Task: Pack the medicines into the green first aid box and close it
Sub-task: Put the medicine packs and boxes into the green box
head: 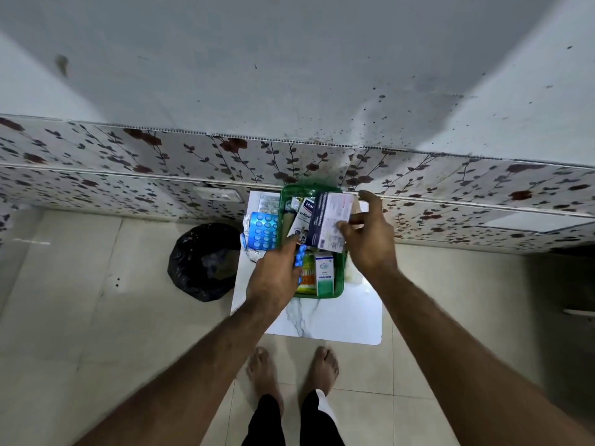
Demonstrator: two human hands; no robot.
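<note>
Green plastic marks the first aid box (338,286), which sits open on a small white marble-patterned table (338,320) against the flowered wall panel (128,162), already holding several cartons, among them a white and green one (324,274) at the near end of the box. Over the far half of the box, the right hand (370,239) pinches a white and dark blue carton (328,220) by its edge, thumb and fingers closed on it, tilted above the contents. At the left rim of the box, the left hand (277,275) grips a small blue tablet strip (300,257). Just left of the box, a larger blue blister sheet (262,231) and a silver one (269,202) lie on the table, not yet packed. To do this step well, the carton should probably go in flat or on edge beside the others, so nothing stands above the rim and blocks the lid. Left of the table stands a bin with a black bag (203,262).
</note>
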